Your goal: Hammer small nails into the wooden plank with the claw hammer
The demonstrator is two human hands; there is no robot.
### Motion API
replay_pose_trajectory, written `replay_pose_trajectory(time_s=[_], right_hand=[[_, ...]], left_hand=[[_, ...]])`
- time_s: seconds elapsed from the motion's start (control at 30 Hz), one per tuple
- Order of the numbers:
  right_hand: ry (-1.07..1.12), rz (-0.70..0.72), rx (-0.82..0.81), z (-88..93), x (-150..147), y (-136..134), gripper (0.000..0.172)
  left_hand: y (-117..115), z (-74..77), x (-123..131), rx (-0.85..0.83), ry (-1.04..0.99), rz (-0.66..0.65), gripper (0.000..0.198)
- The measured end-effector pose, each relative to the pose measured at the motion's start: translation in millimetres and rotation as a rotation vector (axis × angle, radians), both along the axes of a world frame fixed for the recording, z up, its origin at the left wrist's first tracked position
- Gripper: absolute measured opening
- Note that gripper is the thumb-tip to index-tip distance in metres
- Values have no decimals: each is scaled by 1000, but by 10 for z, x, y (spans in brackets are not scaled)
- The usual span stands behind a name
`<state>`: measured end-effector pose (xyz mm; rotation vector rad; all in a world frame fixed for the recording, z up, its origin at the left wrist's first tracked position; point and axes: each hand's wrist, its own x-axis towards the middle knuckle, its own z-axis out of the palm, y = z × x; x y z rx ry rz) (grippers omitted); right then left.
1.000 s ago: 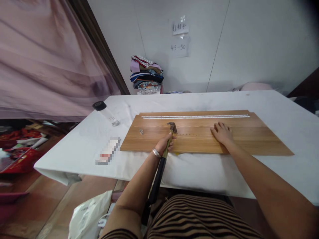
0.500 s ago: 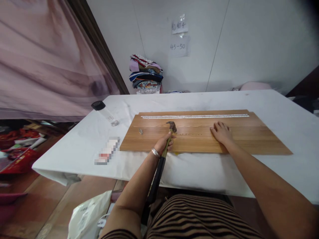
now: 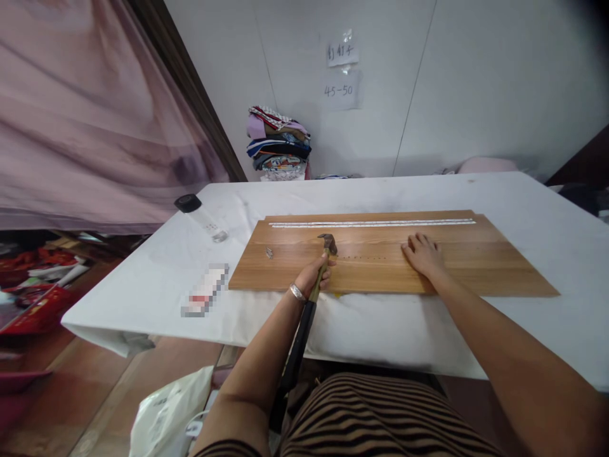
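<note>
Gripping the hammer (image 3: pixel 301 338) high up, the left grip (image 3: pixel 311 277) is clamped round the shaft just below the steel head, and the long black handle trails back toward the lap. The head sits over the wooden board (image 3: pixel 480 270), at the left end of a row of nails (image 3: pixel 364 258). The right grip (image 3: pixel 425 256) lies open and flat on the board, just past the row's right end.

Silver bracelet (image 3: pixel 298 292) on the left wrist, brown-and-black striped clothing (image 3: pixel 380 419).
</note>
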<state>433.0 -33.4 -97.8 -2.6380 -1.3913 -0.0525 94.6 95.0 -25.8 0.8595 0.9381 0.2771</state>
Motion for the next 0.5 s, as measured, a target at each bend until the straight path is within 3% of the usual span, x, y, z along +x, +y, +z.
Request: replay_pose_trajectory(time_s=[0.5], right_hand=[[19, -10, -12, 38, -30, 5, 51]], left_hand=[[-25, 53, -1, -12, 6, 1, 44]])
